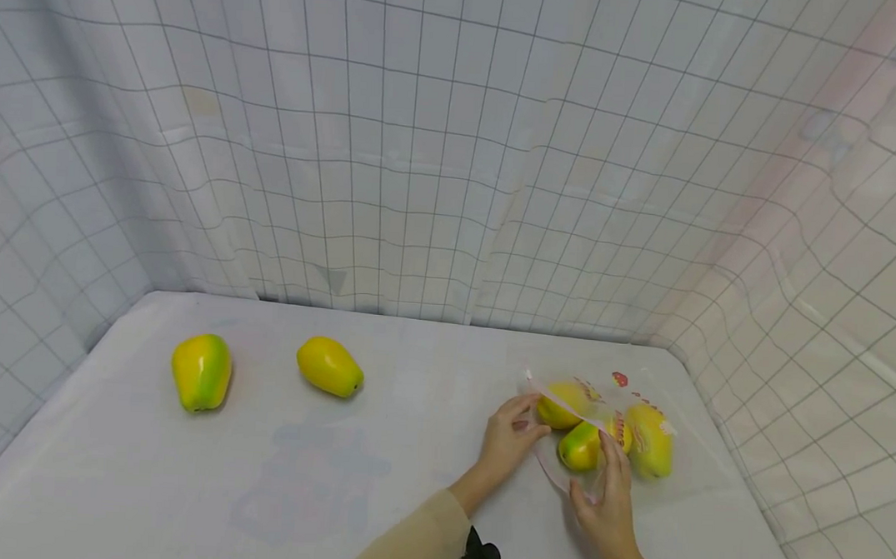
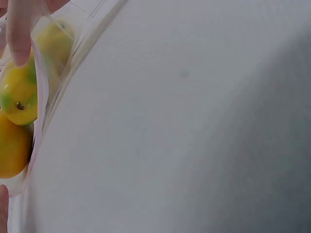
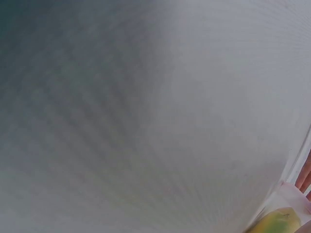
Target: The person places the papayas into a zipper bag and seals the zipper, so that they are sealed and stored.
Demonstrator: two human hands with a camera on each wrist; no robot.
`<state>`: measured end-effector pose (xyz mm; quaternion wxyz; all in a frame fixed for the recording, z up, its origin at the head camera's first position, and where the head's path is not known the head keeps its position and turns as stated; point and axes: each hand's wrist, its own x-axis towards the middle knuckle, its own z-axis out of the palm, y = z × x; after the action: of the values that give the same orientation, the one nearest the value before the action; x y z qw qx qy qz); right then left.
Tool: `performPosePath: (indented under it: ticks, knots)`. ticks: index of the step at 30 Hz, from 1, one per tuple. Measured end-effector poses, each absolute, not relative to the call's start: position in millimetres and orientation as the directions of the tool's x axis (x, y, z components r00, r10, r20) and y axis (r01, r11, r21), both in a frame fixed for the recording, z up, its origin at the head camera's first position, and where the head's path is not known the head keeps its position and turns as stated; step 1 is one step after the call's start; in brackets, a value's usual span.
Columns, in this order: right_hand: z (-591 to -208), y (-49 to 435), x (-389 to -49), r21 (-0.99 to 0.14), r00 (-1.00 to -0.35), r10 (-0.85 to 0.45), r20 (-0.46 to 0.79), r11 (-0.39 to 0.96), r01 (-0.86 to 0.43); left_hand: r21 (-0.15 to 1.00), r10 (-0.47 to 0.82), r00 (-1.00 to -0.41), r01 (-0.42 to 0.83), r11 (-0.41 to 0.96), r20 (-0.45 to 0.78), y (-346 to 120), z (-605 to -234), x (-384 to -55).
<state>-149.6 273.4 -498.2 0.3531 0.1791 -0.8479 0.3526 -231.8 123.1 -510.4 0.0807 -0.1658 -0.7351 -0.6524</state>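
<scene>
A clear plastic bag [image 1: 641,394] with red print and a pink rim lies on the right of the table, its mouth gaping toward the person. Several yellow-green fruits that look like papayas are inside; one papaya [image 1: 579,448] lies nearest the mouth, and another papaya [image 1: 653,445] is deeper at the right. My left hand [image 1: 507,440] holds the left side of the bag's rim with bent fingers. At the rim's right side, my right hand [image 1: 606,516] holds the film between fingers and thumb. The right wrist view catches only a papaya [image 3: 279,222] and a bit of the bag.
Two loose papayas lie on the left of the white-covered table [image 1: 412,411]: a yellow-green papaya [image 1: 201,373] and a yellower papaya [image 1: 329,366]. A black object [image 1: 483,556] shows beside the left sleeve. Checked curtains [image 1: 439,146] stand behind and at both sides.
</scene>
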Motion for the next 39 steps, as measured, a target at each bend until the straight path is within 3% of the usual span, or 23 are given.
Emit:
performPosePath:
  ticks: [15, 27, 34, 39]
  knots:
    - [-497.8, 272.5, -147.0, -0.509, -0.723, -0.042, 0.689, 0.683, -0.524, 0.876, 0.054, -0.905, 0.423, 0.231, 0.422, 69.0, -494.3, -231.0]
    - [-498.5, 272.5, -147.4, -0.511, -0.723, -0.045, 0.689, 0.678, -0.528, 0.81, -0.104, -0.83, 0.495, 0.314, 0.548, 10.1, -488.1, -229.2]
    - [-499.7, 273.6, -147.7, -0.527, -0.739, -0.032, 0.673, 0.681, -0.509, 0.812, -0.207, -0.81, 0.459, 0.36, 0.55, -27.2, -482.2, -222.5]
    - [-501.4, 274.5, -147.9, -0.517, -0.731, -0.034, 0.681, 0.685, -0.513, 0.782, -0.285, -0.749, 0.47, 0.409, 0.599, -52.8, -477.1, -220.4]
